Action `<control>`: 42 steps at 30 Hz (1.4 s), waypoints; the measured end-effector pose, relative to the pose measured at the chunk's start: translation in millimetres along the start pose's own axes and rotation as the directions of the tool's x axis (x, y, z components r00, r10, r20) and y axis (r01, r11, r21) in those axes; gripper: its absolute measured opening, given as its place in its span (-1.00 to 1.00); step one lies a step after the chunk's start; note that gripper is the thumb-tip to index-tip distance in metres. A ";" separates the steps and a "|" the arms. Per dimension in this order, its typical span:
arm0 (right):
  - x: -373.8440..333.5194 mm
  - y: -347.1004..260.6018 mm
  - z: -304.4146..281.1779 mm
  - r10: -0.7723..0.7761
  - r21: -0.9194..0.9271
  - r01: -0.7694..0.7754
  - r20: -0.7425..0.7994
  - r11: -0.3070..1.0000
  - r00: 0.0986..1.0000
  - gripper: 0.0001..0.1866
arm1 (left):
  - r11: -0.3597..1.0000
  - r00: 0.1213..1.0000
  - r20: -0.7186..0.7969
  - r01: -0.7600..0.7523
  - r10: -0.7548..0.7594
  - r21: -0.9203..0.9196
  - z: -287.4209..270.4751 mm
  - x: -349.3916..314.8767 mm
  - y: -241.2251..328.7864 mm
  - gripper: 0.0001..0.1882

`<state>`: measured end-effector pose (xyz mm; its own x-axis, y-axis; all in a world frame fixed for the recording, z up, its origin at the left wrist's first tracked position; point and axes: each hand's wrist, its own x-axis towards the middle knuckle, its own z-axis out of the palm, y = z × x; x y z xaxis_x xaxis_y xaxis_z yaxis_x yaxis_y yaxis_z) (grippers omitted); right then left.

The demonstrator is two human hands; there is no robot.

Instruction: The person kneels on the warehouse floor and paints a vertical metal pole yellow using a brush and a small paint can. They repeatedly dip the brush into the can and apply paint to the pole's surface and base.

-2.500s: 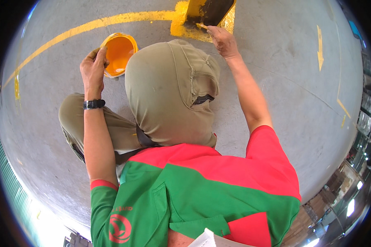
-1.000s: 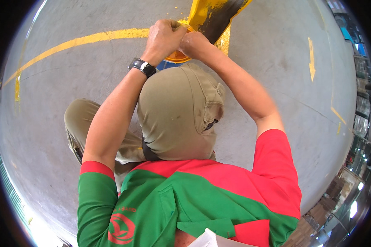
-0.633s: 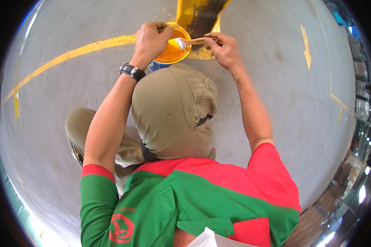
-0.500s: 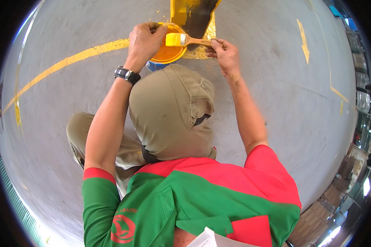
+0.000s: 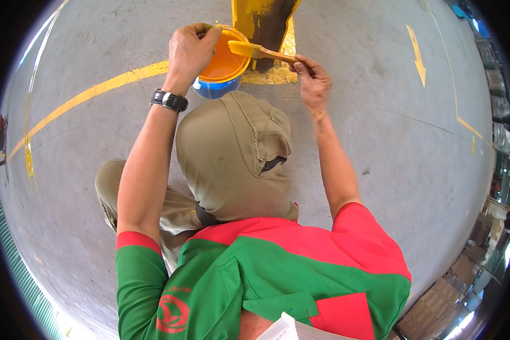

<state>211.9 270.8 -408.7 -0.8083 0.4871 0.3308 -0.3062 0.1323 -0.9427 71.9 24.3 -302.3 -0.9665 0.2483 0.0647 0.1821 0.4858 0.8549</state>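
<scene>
A person crouches on a grey concrete floor [image 5: 391,141], seen from above the head. The left hand [image 5: 190,51] is curled around the near rim of a small round blue-walled can of orange-yellow paint [image 5: 224,71], fingers hooked over the edge, holding the can raised in front of a bent knee in khaki trousers [image 5: 232,158]. A black wristwatch [image 5: 169,100] sits on that wrist.

The right hand [image 5: 313,79] pinches the wooden handle of a flat paintbrush with yellow-coated bristles [image 5: 260,52] between thumb and fingertips. The brush lies nearly level, its long axis running left to right: handle end in the right hand, bristles pointing left and resting over the can's right rim, above the paint. So the can lies just to the left of the right hand, and the two hands face each other across it, the left one touching the can, the right one reaching it only through the brush.

Just beyond the can stands a dark post partly covered in yellow paint [image 5: 263,20], on a yellow painted patch. A curved yellow painted line [image 5: 96,90] runs off to the left, and a yellow painted arrow [image 5: 416,54] marks the floor to the right. The person wears a red and green shirt [image 5: 277,266].
</scene>
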 end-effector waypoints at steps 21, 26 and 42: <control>49.4 83.4 6.3 -0.275 -0.664 0.393 0.280 0.636 0.920 -0.80 | 0.968 0.987 -0.040 0.147 -0.158 -0.202 -33.0 -38.0 -51.5 -0.61; 43.7 78.8 0.0 -0.479 -0.589 0.600 0.370 0.541 0.796 -0.76 | 0.925 0.961 -0.075 0.231 -0.265 -0.301 -54.2 -63.4 -71.3 -0.59; 28.0 74.8 0.9 -0.286 -0.641 0.478 0.386 0.600 0.877 -0.81 | 0.883 0.911 -0.167 0.301 -0.378 -0.360 -72.6 -106.9 -117.2 -0.64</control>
<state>166.0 293.5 -469.8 -0.8151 0.0563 0.5765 -0.2478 0.8657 -0.4349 140.8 -120.0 -372.0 -0.9791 -0.0971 -0.1785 -0.1950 0.2020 0.9598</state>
